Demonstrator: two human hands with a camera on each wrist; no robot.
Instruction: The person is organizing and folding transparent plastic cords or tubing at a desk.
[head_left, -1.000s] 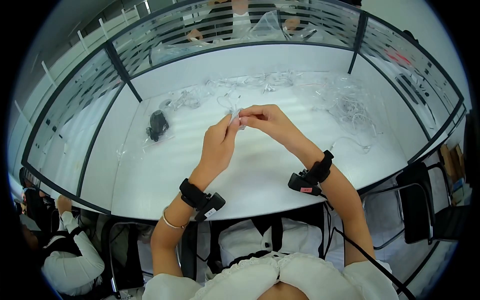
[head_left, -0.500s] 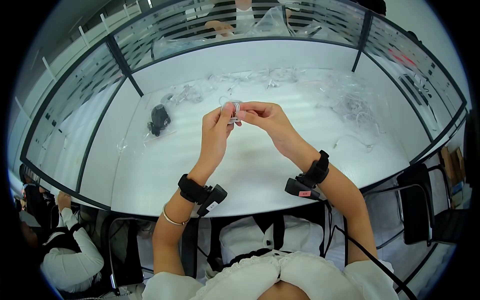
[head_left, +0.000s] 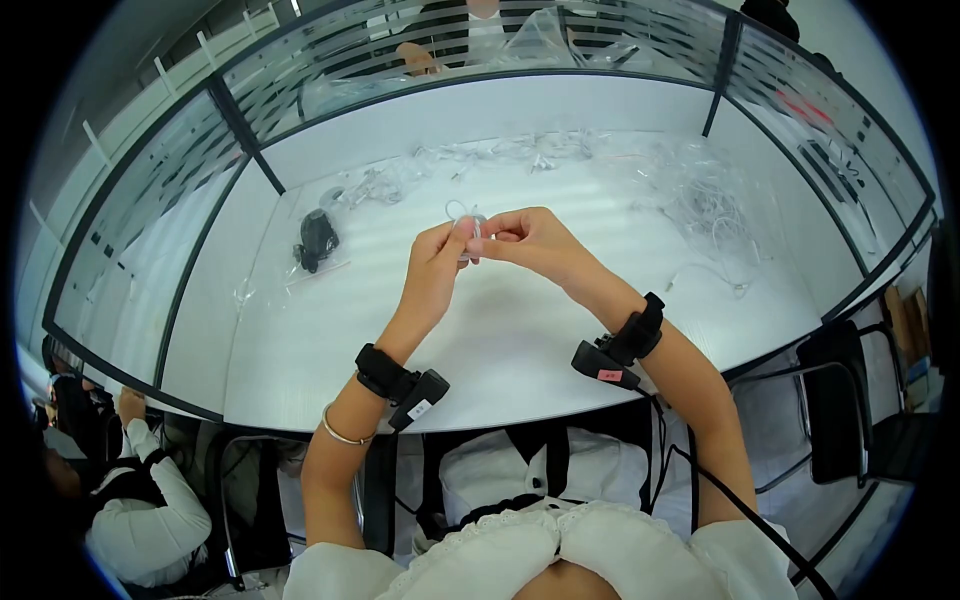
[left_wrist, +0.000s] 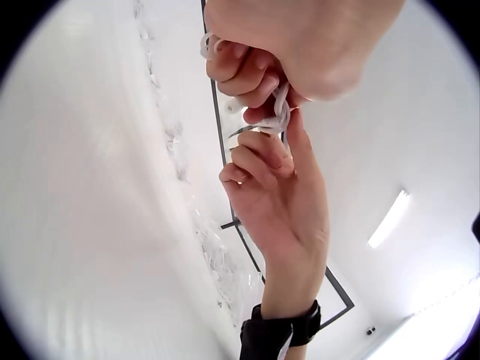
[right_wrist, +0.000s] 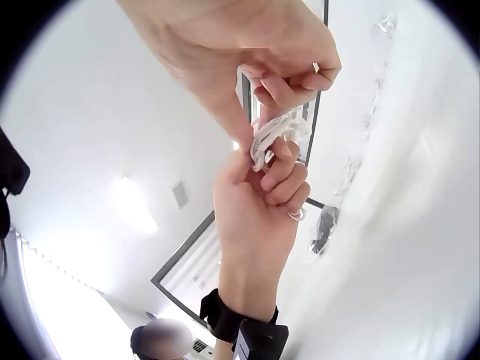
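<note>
I note L hand [head_left: 430, 275] fingers curled round coiled white cable [right_wrist: 276, 136]; R hand [head_left: 548, 248] thumb + fingers pinch same coil; coil held above surface [head_left: 500, 350], approx. ctr.; black item [head_left: 318, 238] to L; tangled white cables [head_left: 710, 208] w/ clear plastic to R.

A glossy white table [head_left: 520, 370] with a curved front edge fills the middle of the head view. White partition panels [head_left: 560, 108] in dark grey frames stand along its back and sides, topped by clear glass panes with frosted horizontal stripes [head_left: 640, 40]. A black chair with metal tubing [head_left: 835, 430] stands on the pale floor [head_left: 770, 430] at lower right, below a plain light wall [head_left: 870, 80] at upper right. The left wrist view shows a lit, narrow white ceiling light [left_wrist: 388, 219] on a white ceiling [left_wrist: 405, 142].
</note>
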